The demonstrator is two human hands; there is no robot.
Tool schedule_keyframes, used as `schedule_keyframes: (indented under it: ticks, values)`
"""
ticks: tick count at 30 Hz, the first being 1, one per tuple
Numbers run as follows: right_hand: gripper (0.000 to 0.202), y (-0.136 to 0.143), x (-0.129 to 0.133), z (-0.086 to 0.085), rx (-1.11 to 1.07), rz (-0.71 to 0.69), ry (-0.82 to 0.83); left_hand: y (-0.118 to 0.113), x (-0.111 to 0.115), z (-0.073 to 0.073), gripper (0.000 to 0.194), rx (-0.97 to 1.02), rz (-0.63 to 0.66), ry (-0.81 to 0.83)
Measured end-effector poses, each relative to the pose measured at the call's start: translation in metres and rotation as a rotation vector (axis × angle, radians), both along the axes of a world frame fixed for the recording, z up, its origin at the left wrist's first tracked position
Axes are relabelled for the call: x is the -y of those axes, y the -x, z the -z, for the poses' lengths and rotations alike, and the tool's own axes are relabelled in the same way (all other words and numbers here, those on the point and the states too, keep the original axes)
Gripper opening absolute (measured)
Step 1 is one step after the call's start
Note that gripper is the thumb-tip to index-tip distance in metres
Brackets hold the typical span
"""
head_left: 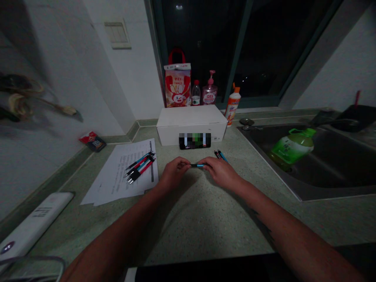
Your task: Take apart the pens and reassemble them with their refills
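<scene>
A blue and black pen (197, 165) is held level between my two hands above the counter. My left hand (175, 171) pinches its dark end, while my right hand (219, 170) grips the blue end; the fingers cover both tips. Just beyond my right hand lie a few more pens (221, 155), partly hidden by it. To the left, a bundle of blue, red and black pens (140, 167) rests on printed paper sheets (117, 176). A phone (195, 141) leans against a white box (192, 119) straight ahead.
On the right is a steel sink (293, 184) with a green-labelled jug (293, 146) in it. Bottles and a red bag (178, 88) stand behind the box. A white power strip-like device (38, 225) lies at left, near a red and dark packet (93, 141).
</scene>
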State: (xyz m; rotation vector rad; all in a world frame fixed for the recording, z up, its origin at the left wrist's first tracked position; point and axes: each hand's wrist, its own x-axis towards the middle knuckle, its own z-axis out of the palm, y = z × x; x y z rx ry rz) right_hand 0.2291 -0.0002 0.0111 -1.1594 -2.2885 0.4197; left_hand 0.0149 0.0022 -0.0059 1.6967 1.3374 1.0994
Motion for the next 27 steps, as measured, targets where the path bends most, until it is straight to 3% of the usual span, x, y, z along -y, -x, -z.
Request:
schedule_keyframes:
  ticks: [8,11,13,15,19,22,27]
  values:
    - [0.022,-0.002,-0.004,0.005,-0.072,-0.017,0.043,0.002,0.002,-0.004,0.006,-0.129,0.014,-0.077]
    - [0.011,-0.008,-0.011,0.002,-0.236,0.085,0.131,0.002,0.001,-0.006,0.004,-0.102,-0.024,-0.089]
    - [0.014,-0.012,-0.016,-0.001,-0.426,0.184,0.225,0.0,0.002,-0.006,0.002,-0.07,-0.028,-0.085]
    - [0.025,-0.014,-0.019,-0.005,-0.639,0.219,0.313,-0.002,0.005,-0.006,0.001,-0.039,0.026,-0.082]
    - [0.042,-0.005,-0.016,-0.006,-0.893,0.144,0.38,-0.009,0.013,-0.003,0.006,-0.016,0.243,-0.025]
    - [0.055,0.003,-0.011,-0.004,-0.923,0.105,0.404,-0.012,0.018,-0.001,0.007,-0.026,0.292,-0.003]
    - [0.041,0.005,-0.01,0.0,-0.906,0.092,0.395,-0.013,0.018,0.002,0.006,-0.039,0.307,-0.005]
